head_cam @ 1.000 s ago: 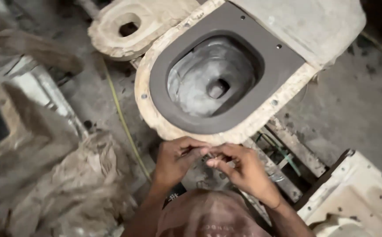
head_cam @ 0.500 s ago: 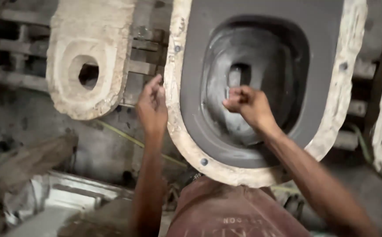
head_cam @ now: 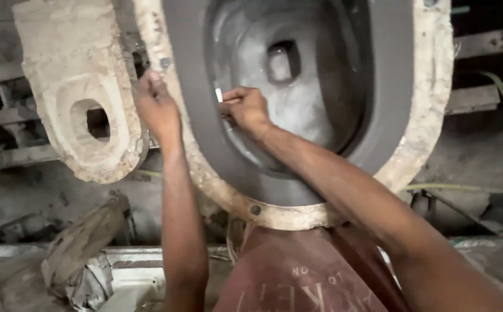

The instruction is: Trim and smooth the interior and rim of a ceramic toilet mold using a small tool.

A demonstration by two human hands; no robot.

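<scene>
So the big thing here is a plaster mould (head_cam: 431,115) with a grey clay toilet bowl casting (head_cam: 321,115) sitting inside it, filling most of the upper middle of the view. The casting is smooth, dark grey and looks wet, with a wide flat rim running around an oval hollow. Down in the hollow there's a squarish drain hole (head_cam: 283,60) at about 12 o'clock from the right hand. The mould's edge is pale, rough and crumbly, kind of cream coloured with chipped patches, and there's a dark round bolt (head_cam: 255,210) set into it at the near end, roughly 6 o'clock from the bowl.

The right hand (head_cam: 246,110) is inside the hollow against the left inner wall, fingers pinched together on a small pale tool (head_cam: 219,95) that pokes up at its 11 o'clock. The left hand (head_cam: 158,107) rests on the mould's left edge, fingers curled onto the rim; can't tell how tightly they grip.

At 9 o'clock from the bowl there's a second mould piece (head_cam: 60,69), same chalky plaster, with a rounded hole through it. Crumpled sacking (head_cam: 81,254) lies at lower left.
</scene>
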